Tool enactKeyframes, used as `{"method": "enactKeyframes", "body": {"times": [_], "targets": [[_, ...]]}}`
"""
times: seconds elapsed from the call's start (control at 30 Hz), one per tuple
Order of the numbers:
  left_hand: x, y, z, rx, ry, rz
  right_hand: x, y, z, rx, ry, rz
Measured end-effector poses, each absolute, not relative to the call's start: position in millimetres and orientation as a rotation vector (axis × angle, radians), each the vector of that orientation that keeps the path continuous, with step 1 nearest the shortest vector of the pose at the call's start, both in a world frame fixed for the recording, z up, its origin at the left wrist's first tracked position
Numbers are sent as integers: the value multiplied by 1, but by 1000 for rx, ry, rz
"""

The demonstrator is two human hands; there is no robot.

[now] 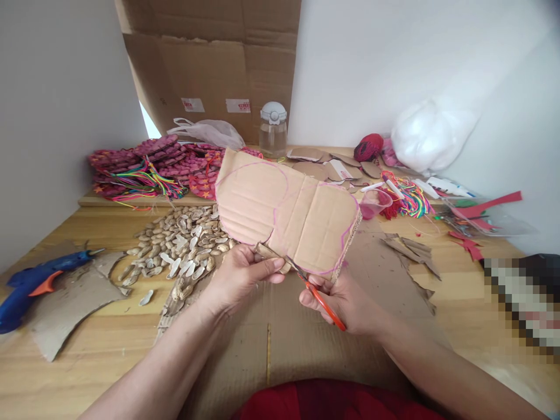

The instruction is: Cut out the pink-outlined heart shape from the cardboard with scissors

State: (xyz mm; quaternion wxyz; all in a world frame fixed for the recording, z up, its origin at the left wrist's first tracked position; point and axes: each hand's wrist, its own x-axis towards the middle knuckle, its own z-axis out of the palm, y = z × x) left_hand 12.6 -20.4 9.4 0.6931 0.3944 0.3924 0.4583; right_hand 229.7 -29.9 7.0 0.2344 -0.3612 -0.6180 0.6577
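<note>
Through the camera I see the left hand (251,269) pinching the lower edge of a corrugated cardboard piece (289,216) marked with curved purple lines, held up between both hands. The right hand (335,294) is curled around orange-handled scissors (324,304), their blades at that edge. Below I have a larger cardboard sheet (236,361) on the wooden surface (131,326); to my left, peanut shells (175,245), then a blue glue gun (48,274).

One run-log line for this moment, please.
Cardboard piece: purple-outlined, partly cut | Left hand: pinching its lower edge | Right hand: holding orange-handled scissors, blades at that edge | Glue gun: lying at left
</note>
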Motion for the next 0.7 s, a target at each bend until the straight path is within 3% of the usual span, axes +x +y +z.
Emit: {"method": "enactKeyframes", "body": {"times": [0.7], "targets": [[18,-22,7,756,887,1047,221,-30,14,-1046,-1683,1694]]}}
